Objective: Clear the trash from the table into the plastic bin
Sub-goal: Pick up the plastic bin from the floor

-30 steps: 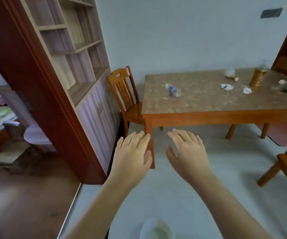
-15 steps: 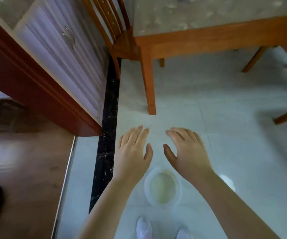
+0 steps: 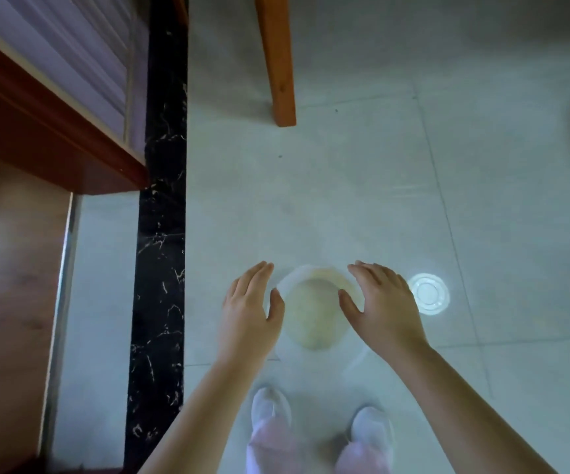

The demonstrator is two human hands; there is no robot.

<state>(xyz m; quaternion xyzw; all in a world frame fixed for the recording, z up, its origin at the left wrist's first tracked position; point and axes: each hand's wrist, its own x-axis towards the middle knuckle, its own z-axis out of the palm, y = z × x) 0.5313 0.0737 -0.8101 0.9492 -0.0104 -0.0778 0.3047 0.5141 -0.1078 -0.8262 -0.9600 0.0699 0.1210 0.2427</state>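
Floor tiles (image 3: 379, 200), pale grey, fill the view, a wooden table leg (image 3: 276, 63) at top. Plastic bin (image 3: 314, 313) sits on them just ahead of my shoes (image 3: 270, 405): round, translucent white, yellowish inside. My left hand (image 3: 247, 309) and right hand (image 3: 382, 302) flank its rim, both spread wide, gripping nothing. Clear round lid (image 3: 429, 293) lies just right of my right hand.

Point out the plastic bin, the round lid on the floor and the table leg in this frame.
plastic bin (image 3: 314, 321): head view, inside bottom of the tub.
round lid (image 3: 429, 294): head view, centre of the disc.
table leg (image 3: 276, 59): head view, middle of the wooden post.
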